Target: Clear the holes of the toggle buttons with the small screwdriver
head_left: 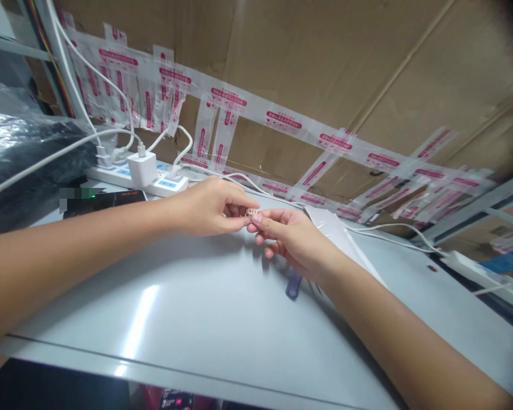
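Observation:
My left hand (211, 206) and my right hand (288, 238) meet above the pale grey table (188, 307). Both pinch one tiny light-coloured part (252, 212) between their fingertips. It is too small to name. The left hand comes from the left with thumb and forefinger closed on it. The right hand comes from the lower right, its fingers curled around the same piece. A small dark blue object (293, 285) lies on the table just under my right wrist.
A white power strip (154, 181) with a white charger (142, 168) and cables stands at the back left. A dark phone (105, 200) lies beside it. A clear plastic sheet (340, 233) lies behind my right hand. Taped cardboard (325, 74) forms the back wall.

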`<action>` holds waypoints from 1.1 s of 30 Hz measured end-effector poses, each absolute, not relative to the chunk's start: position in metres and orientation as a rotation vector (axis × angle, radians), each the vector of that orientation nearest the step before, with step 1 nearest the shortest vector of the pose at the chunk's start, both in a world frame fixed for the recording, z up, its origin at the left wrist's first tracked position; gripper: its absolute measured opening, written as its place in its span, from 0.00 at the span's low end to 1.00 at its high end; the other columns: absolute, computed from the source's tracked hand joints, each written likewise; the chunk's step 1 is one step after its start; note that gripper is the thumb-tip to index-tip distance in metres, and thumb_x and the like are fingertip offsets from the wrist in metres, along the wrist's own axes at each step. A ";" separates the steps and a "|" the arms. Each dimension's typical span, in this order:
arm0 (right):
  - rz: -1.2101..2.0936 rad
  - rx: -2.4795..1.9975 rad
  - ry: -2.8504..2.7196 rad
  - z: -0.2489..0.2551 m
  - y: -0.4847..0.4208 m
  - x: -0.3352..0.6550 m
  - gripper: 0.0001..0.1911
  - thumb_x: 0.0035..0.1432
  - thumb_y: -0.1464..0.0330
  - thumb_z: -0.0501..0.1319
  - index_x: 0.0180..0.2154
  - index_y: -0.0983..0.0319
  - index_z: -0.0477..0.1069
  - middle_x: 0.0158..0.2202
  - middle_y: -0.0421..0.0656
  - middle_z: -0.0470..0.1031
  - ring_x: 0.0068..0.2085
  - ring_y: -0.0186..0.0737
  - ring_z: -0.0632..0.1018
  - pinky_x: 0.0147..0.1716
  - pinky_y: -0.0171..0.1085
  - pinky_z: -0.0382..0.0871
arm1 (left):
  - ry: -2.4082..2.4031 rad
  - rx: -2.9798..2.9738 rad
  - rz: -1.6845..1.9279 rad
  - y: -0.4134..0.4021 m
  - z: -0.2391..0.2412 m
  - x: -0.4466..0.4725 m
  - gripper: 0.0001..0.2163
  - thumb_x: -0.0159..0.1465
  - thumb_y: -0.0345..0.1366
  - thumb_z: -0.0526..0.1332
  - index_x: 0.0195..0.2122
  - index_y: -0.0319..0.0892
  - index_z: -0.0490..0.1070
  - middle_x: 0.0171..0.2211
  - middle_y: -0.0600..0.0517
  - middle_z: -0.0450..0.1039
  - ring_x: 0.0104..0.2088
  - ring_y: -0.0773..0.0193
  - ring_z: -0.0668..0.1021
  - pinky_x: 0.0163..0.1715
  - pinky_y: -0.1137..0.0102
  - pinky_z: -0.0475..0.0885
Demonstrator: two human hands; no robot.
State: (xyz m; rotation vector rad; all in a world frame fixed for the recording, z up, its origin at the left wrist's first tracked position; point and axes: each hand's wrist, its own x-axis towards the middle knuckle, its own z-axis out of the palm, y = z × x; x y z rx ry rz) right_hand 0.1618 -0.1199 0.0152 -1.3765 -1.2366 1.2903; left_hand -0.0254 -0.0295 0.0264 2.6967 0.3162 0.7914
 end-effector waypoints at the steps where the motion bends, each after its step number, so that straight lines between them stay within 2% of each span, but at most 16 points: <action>1: 1.293 -1.376 -1.237 0.015 -0.120 0.162 0.12 0.53 0.59 0.70 0.32 0.62 0.77 0.39 0.44 0.78 0.30 0.30 0.74 0.21 0.26 0.68 | 0.311 2.696 0.801 -0.030 0.027 -0.025 0.09 0.61 0.35 0.60 0.37 0.46 0.81 0.30 0.52 0.79 0.29 0.67 0.76 0.29 0.73 0.68; 10: 1.318 -1.366 -1.242 0.017 -0.120 0.161 0.12 0.54 0.59 0.69 0.33 0.61 0.76 0.38 0.43 0.76 0.29 0.30 0.73 0.19 0.26 0.67 | 0.292 2.704 0.847 -0.031 0.027 -0.025 0.08 0.61 0.35 0.61 0.37 0.46 0.81 0.26 0.53 0.78 0.27 0.68 0.75 0.27 0.73 0.66; 23: 1.300 -1.361 -1.208 0.016 -0.121 0.162 0.14 0.55 0.57 0.69 0.35 0.60 0.73 0.38 0.42 0.73 0.28 0.30 0.72 0.18 0.27 0.66 | 0.238 2.811 0.870 -0.027 0.023 -0.026 0.11 0.62 0.32 0.59 0.40 0.47 0.81 0.29 0.53 0.78 0.27 0.69 0.75 0.30 0.73 0.67; 33: 1.191 -1.347 -1.289 0.015 -0.120 0.160 0.15 0.53 0.57 0.69 0.36 0.61 0.75 0.38 0.42 0.74 0.30 0.31 0.71 0.19 0.28 0.67 | 0.060 2.851 1.053 -0.021 0.018 -0.023 0.08 0.62 0.31 0.61 0.36 0.44 0.81 0.27 0.53 0.79 0.24 0.72 0.74 0.27 0.76 0.66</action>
